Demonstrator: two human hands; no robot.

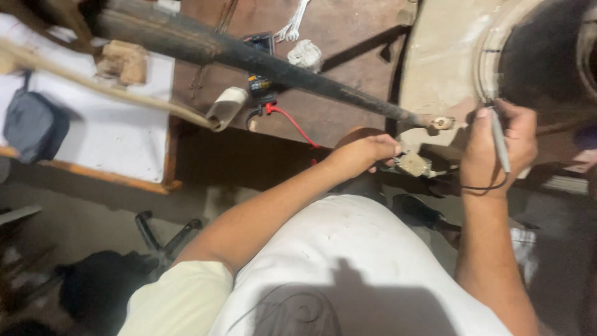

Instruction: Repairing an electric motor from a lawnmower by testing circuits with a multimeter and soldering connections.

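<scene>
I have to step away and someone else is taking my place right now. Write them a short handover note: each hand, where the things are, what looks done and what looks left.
Left hand: closed around a small tan metal part, holding it at the edge of the bench.
Right hand: gripping a thin grey probe, tip up near the rim of the large round housing; a black cord loops under the wrist.
Nearby: long dark shaft lying across the brown bench; meter with a red lead behind it.
Done: part and probe are both in hand.
Left: probe and part are not yet touching; no contact shows.

Multimeter (261, 65) on bench, behind rod (261, 59).
</scene>
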